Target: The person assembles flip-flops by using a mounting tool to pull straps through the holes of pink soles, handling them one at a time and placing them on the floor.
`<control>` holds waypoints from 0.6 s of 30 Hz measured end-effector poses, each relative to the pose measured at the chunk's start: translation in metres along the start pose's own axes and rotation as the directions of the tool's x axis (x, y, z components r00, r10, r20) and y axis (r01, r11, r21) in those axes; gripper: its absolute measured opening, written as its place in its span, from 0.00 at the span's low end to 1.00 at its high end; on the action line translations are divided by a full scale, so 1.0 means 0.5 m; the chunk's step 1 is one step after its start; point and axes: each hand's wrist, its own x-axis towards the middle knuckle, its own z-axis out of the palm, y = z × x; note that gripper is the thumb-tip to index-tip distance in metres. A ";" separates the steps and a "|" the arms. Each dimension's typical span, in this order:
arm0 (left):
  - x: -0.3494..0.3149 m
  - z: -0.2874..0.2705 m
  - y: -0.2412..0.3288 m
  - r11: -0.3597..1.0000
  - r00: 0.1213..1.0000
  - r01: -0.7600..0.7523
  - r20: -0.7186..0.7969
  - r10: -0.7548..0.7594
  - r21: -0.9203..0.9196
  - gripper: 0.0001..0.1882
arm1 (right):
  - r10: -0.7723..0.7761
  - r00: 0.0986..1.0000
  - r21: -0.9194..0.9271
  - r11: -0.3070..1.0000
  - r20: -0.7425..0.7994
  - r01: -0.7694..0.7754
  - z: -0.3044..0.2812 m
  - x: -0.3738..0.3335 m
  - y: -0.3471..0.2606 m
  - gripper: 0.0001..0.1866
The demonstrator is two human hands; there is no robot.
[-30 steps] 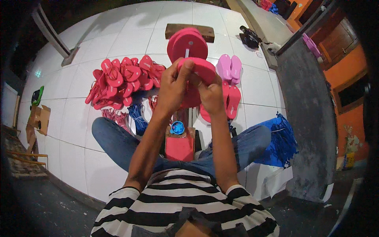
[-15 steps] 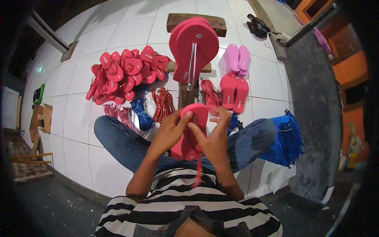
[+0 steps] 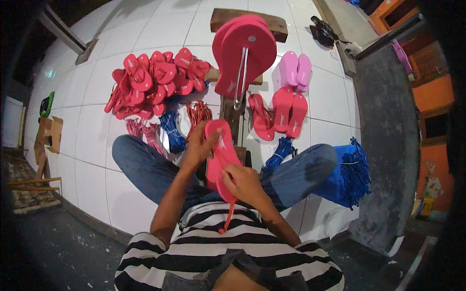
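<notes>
A red flip-flop sole is held lengthwise in front of my lap. My left hand grips its far end from the left side, thumb across the top face. Curled over the sole's middle, my right hand has its fingers closed against it; what lies under those fingers is hidden. A thin red strap hangs from the near end, over my striped shirt. Beyond my hands, a stack of red soles rests on a wooden stand, with a long looped metal pin over it.
Many red flip-flops lie heaped at the left. Bundles of pink straps, blue straps and red straps lie nearer. To the right are red soles, lilac soles and a large blue strap pile.
The flip-flop has shifted slightly left and tilted. My right hand has come down from beside its far end and closed over its middle. The strap's loose end has swung left.
</notes>
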 end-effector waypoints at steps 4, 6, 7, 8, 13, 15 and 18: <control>-0.019 -0.001 0.078 0.927 0.998 0.060 0.029 -0.053 -0.371 0.19 | 0.054 0.988 0.067 0.997 -0.142 -0.045 -0.039 -0.002 -0.016 0.07; -0.027 -0.032 0.149 0.937 0.983 -0.018 0.166 0.081 -0.348 0.19 | 0.058 0.908 0.128 0.992 -0.415 -0.005 -0.077 0.041 -0.047 0.14; -0.031 -0.036 0.168 0.917 0.954 -0.147 0.190 0.230 -0.371 0.20 | 0.065 0.840 0.148 0.989 -0.539 0.018 -0.094 0.064 -0.061 0.18; -0.033 -0.040 0.190 0.877 0.903 -0.272 0.210 0.375 -0.395 0.22 | -0.067 0.864 0.071 0.990 -0.500 0.118 -0.104 0.076 -0.059 0.20; 0.003 -0.045 0.261 0.619 0.632 -0.707 0.087 0.770 -0.341 0.22 | -0.372 0.785 -0.077 0.919 -0.496 0.387 -0.151 0.113 -0.084 0.23; 0.023 -0.046 0.272 0.557 0.592 -0.737 0.033 0.805 -0.383 0.21 | -0.352 0.757 -0.036 0.916 -0.550 0.400 -0.158 0.125 -0.095 0.20; 0.046 -0.047 0.278 0.512 0.583 -0.737 -0.031 0.812 -0.442 0.20 | -0.340 0.728 0.010 0.903 -0.595 0.430 -0.163 0.142 -0.103 0.15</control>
